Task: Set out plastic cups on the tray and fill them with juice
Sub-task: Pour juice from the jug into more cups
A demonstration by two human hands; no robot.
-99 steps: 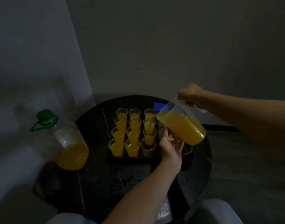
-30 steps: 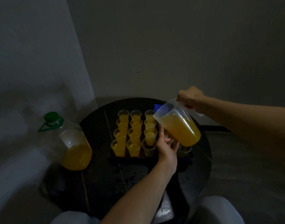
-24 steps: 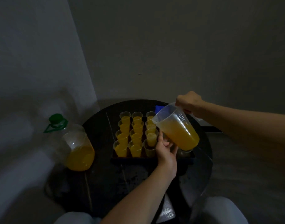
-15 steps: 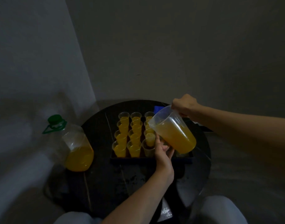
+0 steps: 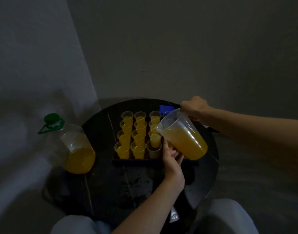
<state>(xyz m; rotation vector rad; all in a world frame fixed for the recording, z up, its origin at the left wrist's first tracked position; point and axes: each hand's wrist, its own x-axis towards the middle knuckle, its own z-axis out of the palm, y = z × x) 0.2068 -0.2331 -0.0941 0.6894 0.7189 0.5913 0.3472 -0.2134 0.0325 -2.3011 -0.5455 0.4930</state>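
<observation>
Several clear plastic cups [image 5: 126, 149] filled with orange juice stand in rows on a dark tray [image 5: 136, 160]. The front cup [image 5: 153, 150] of the third column looks almost empty. My right hand [image 5: 194, 108] grips the handle of a clear pitcher [image 5: 183, 139] of juice. The pitcher is tilted, and its spout hangs over the third column. My left hand [image 5: 172, 157] is at the tray's front right, under the pitcher. Its thumb and fingers curl round a clear cup that the pitcher mostly hides.
The tray sits on a round black table [image 5: 111, 186] in a corner between two walls. A big clear jug [image 5: 77, 149] with a green cap, part full of juice, stands at the table's left edge. A blue object [image 5: 166, 108] lies behind the tray. My knees show below.
The pitcher has moved left and down, so its spout is now over the third column of cups. My left hand has stayed at the tray's front right.
</observation>
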